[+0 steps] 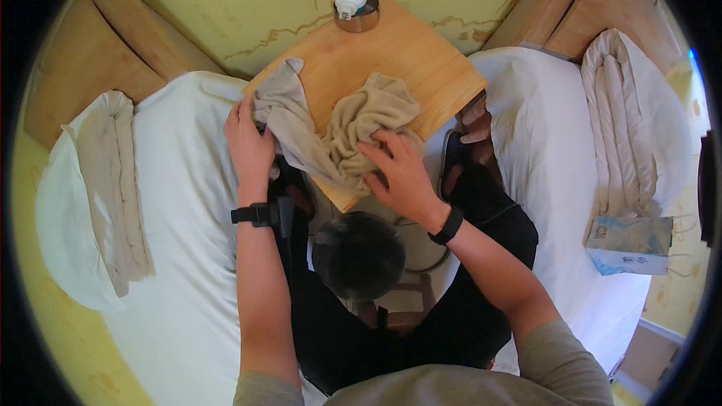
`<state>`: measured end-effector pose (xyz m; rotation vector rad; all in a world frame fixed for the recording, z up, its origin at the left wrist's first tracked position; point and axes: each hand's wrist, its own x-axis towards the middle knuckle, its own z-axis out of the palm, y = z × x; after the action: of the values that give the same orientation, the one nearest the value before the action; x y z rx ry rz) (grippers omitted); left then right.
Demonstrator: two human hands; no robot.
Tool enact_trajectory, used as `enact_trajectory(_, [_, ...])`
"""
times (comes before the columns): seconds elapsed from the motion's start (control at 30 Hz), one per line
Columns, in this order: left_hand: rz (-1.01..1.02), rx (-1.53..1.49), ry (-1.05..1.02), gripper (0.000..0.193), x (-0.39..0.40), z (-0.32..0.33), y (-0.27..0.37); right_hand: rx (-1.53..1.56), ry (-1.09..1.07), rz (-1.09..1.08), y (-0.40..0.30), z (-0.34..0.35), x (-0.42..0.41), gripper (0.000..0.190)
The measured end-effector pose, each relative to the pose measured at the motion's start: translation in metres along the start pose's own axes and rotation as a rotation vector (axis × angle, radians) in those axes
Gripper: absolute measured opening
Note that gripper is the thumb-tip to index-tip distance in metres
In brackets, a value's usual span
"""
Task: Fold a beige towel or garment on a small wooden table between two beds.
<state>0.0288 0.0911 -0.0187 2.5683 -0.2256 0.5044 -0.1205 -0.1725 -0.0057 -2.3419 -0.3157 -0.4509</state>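
Note:
A crumpled beige cloth garment (361,118) lies over the front part of a small wooden table (395,45); its paler end spreads to the table's left edge. My left hand (250,135) is at that left edge, with its fingers against the cloth's pale end; whether they pinch it is hidden. My right hand (400,172) rests on the bunched part near the table's front corner, fingers apart and bent, the tips touching the folds. Farther back on the table stands a round metal container (358,21) with a white and blue object (351,0) in its top.
Beds with white sheets (180,192) (536,169) flank the table, each with a folded quilt (115,180) (617,124). A dark round object (359,255) is between my legs, before the table. Paper bags (632,243) lie on the right bed.

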Motion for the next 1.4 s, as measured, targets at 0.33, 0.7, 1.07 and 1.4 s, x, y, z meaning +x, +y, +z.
enact_trajectory(0.33, [0.285, 0.083, -0.034, 0.068, 0.015, 0.031, 0.004, -0.152, -0.024, 0.187, 0.019, -0.039, -0.013, 0.041])
enact_trajectory(0.7, [0.363, -0.243, -0.287, 0.068, -0.011, 0.038, 0.076, -0.269, 0.110, 0.299, 0.021, -0.006, -0.038, 0.066])
enact_trajectory(1.07, [0.054, 0.039, -0.135, 0.066, 0.024, 0.035, -0.004, -0.111, 0.079, 0.347, 0.023, -0.030, -0.036, 0.075])
enact_trajectory(1.4, [-0.334, -0.340, -0.175, 0.082, 0.026, 0.035, 0.004, 0.514, 0.103, 0.678, 0.027, -0.012, -0.037, 0.108])
